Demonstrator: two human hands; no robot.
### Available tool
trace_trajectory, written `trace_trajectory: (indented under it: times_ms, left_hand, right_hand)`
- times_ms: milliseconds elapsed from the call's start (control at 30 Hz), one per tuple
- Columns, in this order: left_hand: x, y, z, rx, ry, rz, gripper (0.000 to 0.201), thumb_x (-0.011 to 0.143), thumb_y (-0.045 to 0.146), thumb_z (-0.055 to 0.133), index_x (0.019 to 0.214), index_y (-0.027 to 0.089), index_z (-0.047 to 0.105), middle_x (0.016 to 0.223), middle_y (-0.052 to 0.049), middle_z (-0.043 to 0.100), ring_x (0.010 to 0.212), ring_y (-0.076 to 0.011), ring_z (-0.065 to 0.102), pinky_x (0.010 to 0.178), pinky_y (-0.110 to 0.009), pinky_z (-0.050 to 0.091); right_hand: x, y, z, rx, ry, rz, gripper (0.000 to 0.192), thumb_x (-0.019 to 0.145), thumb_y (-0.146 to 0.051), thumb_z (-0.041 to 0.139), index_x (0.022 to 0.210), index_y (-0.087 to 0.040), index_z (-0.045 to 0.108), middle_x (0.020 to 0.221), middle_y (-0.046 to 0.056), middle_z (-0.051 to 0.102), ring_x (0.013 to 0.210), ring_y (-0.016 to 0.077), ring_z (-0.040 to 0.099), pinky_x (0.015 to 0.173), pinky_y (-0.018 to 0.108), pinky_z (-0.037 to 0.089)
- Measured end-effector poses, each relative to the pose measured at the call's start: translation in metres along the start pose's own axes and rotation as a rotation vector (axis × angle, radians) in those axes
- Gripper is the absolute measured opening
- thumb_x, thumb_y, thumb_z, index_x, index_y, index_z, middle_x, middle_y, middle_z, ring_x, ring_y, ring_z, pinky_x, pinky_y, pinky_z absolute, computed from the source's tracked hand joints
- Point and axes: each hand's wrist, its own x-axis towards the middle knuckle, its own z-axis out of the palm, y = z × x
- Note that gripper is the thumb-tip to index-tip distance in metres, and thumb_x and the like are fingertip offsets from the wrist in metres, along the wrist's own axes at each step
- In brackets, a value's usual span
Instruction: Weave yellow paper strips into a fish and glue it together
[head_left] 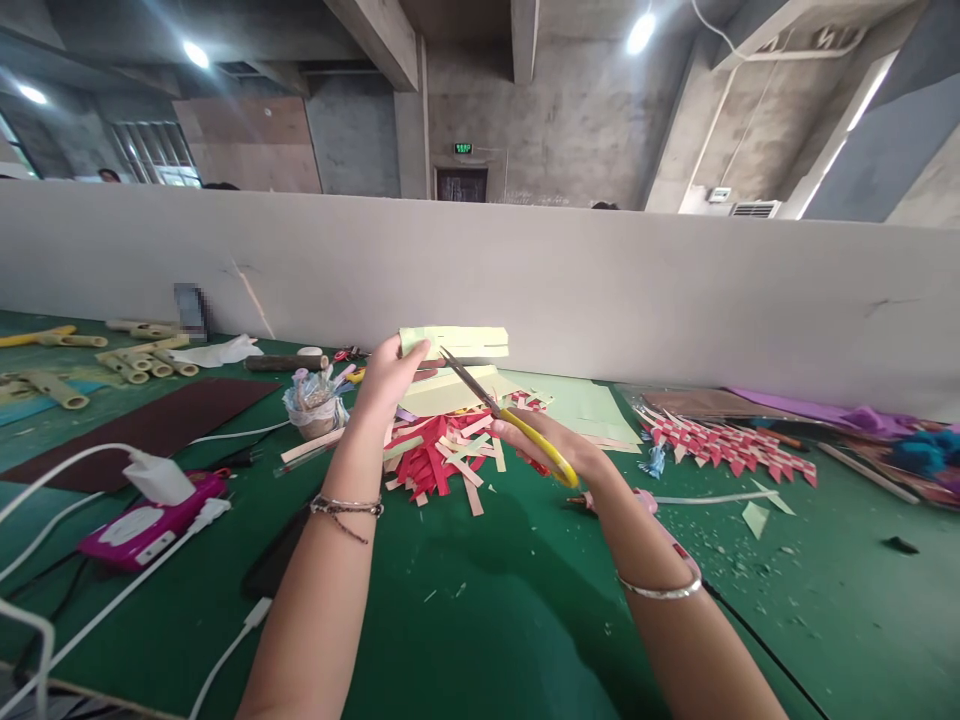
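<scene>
My left hand [384,382] pinches a folded sheet of pale yellow paper [456,342] by its left end and holds it up over the green table [525,600]. My right hand [551,440] grips yellow-handled scissors [517,420]. Their blades are parted and point up-left, with the tips touching the paper's lower edge. Below the paper lies a pile of red, pink and cream paper strips [442,455].
A cup of small craft items [315,405] stands left of my left hand. A pink device with a white charger and cables [154,505] lies at the left. Red-and-white woven strips [724,440] and paper sheets lie to the right. A grey partition [600,290] backs the table.
</scene>
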Motion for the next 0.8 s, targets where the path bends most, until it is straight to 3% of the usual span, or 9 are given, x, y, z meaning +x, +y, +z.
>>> trace_trajectory:
  times_ms: [100, 300, 567, 800]
  left_hand:
    - [-0.001, -0.002, 0.005, -0.053, -0.015, -0.016, 0.011, 0.070, 0.018, 0.066, 0.078, 0.013, 0.060, 0.084, -0.004, 0.065, 0.069, -0.0142, 0.066, 0.063, -0.024, 0.054]
    - [0.001, -0.008, 0.008, -0.146, -0.014, -0.066, 0.018, 0.064, 0.025, 0.072, 0.075, 0.015, 0.061, 0.082, -0.002, 0.065, 0.073, -0.0130, 0.066, 0.056, -0.018, 0.048]
    - [0.003, -0.016, 0.017, -0.337, -0.041, -0.136, 0.021, 0.058, 0.022, 0.075, 0.072, 0.017, 0.061, 0.073, 0.003, 0.063, 0.064, -0.0071, 0.060, 0.053, -0.016, 0.041]
    - [0.006, -0.024, 0.021, -0.485, -0.071, -0.140, 0.025, 0.053, 0.022, 0.080, 0.069, 0.019, 0.060, 0.069, 0.005, 0.062, 0.064, -0.0062, 0.058, 0.053, -0.016, 0.039]
  right_hand:
    - [0.001, 0.002, 0.000, 0.067, -0.083, 0.018, 0.046, 0.084, -0.064, 0.031, 0.066, -0.021, 0.033, 0.060, -0.004, 0.038, 0.055, 0.0102, 0.036, 0.053, 0.025, 0.033]
    - [0.001, 0.004, -0.001, 0.054, -0.029, 0.055, 0.046, 0.083, -0.064, 0.032, 0.066, -0.022, 0.030, 0.059, -0.004, 0.037, 0.054, 0.0107, 0.037, 0.052, 0.024, 0.030]
    - [0.006, 0.005, 0.008, -0.263, 0.209, 0.193, 0.046, 0.077, -0.067, 0.039, 0.075, -0.022, 0.034, 0.065, 0.001, 0.051, 0.053, 0.0148, 0.042, 0.050, 0.025, 0.027]
    - [0.008, 0.002, 0.007, -0.355, 0.301, 0.212, 0.049, 0.077, -0.067, 0.042, 0.090, -0.020, 0.045, 0.081, 0.009, 0.060, 0.065, 0.0216, 0.056, 0.052, 0.026, 0.028]
